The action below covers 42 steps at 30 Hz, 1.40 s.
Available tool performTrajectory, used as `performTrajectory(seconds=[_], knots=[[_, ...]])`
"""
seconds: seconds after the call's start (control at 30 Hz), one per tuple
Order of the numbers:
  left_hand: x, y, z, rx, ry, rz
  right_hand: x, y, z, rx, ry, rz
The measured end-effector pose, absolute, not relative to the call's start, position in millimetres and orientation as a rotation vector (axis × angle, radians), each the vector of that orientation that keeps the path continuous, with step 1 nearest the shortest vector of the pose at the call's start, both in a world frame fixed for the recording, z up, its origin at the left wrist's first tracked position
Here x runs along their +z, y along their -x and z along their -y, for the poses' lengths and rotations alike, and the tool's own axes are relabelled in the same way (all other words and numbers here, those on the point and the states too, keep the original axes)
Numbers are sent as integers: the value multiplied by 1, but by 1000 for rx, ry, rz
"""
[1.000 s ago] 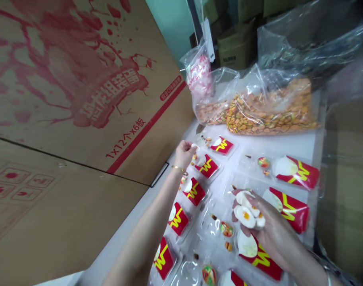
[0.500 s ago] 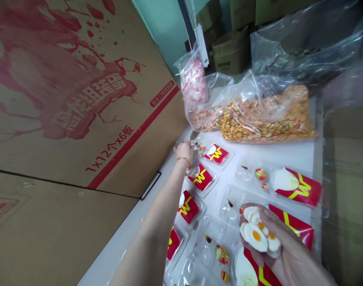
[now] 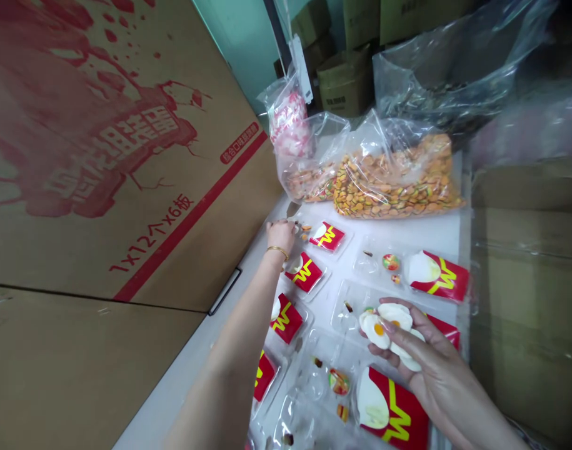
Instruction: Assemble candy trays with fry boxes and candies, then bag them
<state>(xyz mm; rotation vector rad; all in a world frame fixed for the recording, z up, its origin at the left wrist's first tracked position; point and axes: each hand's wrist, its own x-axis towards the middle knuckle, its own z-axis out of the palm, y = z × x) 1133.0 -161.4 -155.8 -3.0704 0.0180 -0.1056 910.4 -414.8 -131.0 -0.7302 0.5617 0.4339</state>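
In my right hand (image 3: 431, 356) is a small stack of toy fried eggs (image 3: 378, 331), white with orange yolks, the thumb pressed over them. They hang above the right row of clear plastic trays (image 3: 330, 347). My left hand (image 3: 280, 236), with a gold bangle on the wrist, reaches to the far end of the left row. Its fingers are bent together at a tray beside a red fries pouch (image 3: 327, 237) with a yellow W; what they hold is hidden. A nearer tray carries another red pouch (image 3: 398, 415), a round colourful piece (image 3: 339, 381) and a tiny burger piece (image 3: 342, 412).
A large printed carton (image 3: 140, 250) walls off the left side of the white table (image 3: 346, 272). Clear bags of small orange pieces (image 3: 393, 194) lie at the back, beside a bag of pink-and-white pieces (image 3: 290, 128). More cartons (image 3: 524, 281) stand at the right.
The view has shifted a little. My right thumb has come over the toy eggs, which now fan out toward the left. My left hand stays at the far tray.
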Motion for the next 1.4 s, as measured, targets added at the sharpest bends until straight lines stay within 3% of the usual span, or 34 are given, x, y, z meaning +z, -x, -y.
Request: performTrajectory(seconds=[0.17, 0.3, 0.4, 0.6, 0.73, 0.93, 1.2, 1.33, 1.4], knots=[[-119, -1078, 197, -255, 3521, -85, -132, -915, 416, 347, 781, -442], [-90, -991, 248, 671, 3969, -627, -130, -918, 413, 292, 747, -388], [-85, -945, 274, 908, 4057, -549, -131, -915, 412, 289, 700, -393], [-108, -959, 288, 591, 4274, -39, -137, -906, 425, 252, 739, -429], [-135, -1001, 296, 197, 4397, 251, -135, -907, 440, 203, 778, -486], [-160, -1027, 309, -88, 3965, 70, -138, -907, 454, 203, 763, -501], [-163, -1023, 317, -127, 3516, -119, -143, -907, 455, 199, 719, -521], [-144, -1007, 316, -82, 3646, -212, -142, -906, 459, 208, 656, -504], [-129, -987, 315, 107, 3851, -310, -141, -904, 460, 208, 645, -496]])
